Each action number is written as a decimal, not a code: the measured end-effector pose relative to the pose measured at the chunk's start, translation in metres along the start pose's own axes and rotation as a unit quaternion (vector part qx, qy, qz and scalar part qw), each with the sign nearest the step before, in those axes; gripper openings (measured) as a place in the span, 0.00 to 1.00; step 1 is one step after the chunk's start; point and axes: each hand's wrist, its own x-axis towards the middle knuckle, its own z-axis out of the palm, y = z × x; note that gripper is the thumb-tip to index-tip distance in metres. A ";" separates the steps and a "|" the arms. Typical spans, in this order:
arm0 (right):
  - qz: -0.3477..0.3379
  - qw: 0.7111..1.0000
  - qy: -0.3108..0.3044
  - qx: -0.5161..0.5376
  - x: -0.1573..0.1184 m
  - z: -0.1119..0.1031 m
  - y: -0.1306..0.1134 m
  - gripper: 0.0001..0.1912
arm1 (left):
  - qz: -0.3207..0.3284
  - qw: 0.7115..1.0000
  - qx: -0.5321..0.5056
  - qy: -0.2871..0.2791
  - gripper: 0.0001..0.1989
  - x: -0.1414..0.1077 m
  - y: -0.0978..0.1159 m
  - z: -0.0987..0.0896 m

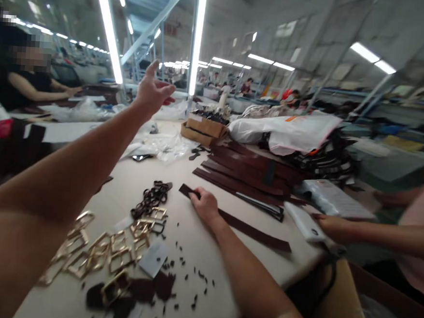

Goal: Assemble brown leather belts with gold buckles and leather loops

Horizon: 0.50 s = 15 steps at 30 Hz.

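Observation:
My left hand (153, 93) is raised high in the air over the far part of the table, fingers loosely apart, holding nothing. My right hand (204, 204) rests on one end of a dark brown leather belt strap (254, 230) lying flat on the beige table (191, 254), fingers pressing on it. Several gold metal buckles (103, 253) lie scattered near my left forearm, with dark loops (151, 199) just beyond them and small dark bits strewn about.
A stack of brown straps (247, 173) lies behind my right hand. A cardboard box (203, 129) and white plastic bags (282, 130) sit farther back. Another person's hand (332, 226) holds a white object at the right. A seated person is at far left.

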 end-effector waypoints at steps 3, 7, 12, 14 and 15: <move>0.001 1.000 -0.010 0.011 0.007 0.005 0.005 0.14 | -0.071 0.990 0.089 -0.089 0.37 -0.017 -0.033 -0.010; -0.013 1.000 0.011 -0.007 0.009 0.005 0.007 0.12 | -0.201 0.937 0.172 -0.227 0.32 -0.057 -0.093 -0.030; -0.010 1.000 0.013 -0.003 0.007 0.003 0.006 0.12 | -0.212 0.849 0.379 -0.300 0.21 -0.092 -0.153 -0.060; -0.012 1.000 0.014 -0.007 0.008 0.003 0.007 0.13 | -0.227 0.828 0.426 -0.284 0.17 -0.095 -0.165 -0.078; -0.013 1.000 0.014 -0.010 0.008 0.003 0.008 0.13 | -0.241 0.814 0.448 -0.279 0.14 -0.094 -0.168 -0.088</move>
